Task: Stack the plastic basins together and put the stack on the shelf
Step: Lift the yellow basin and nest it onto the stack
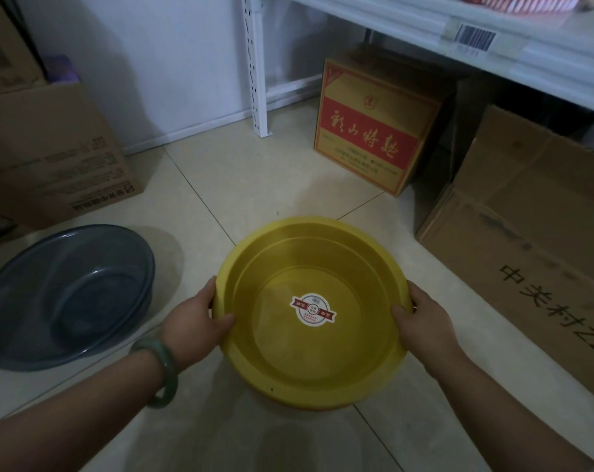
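The yellow basin (314, 311) was gripped at its rim by the left hand (195, 321) and right hand (421, 321) above the floor, the grey basin (64, 294) unstacked, the shelf (493, 39) unreached.

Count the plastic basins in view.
2 distinct: a yellow basin held at its rim by both hands, and a grey basin on the floor to its left. More may be nested underneath.
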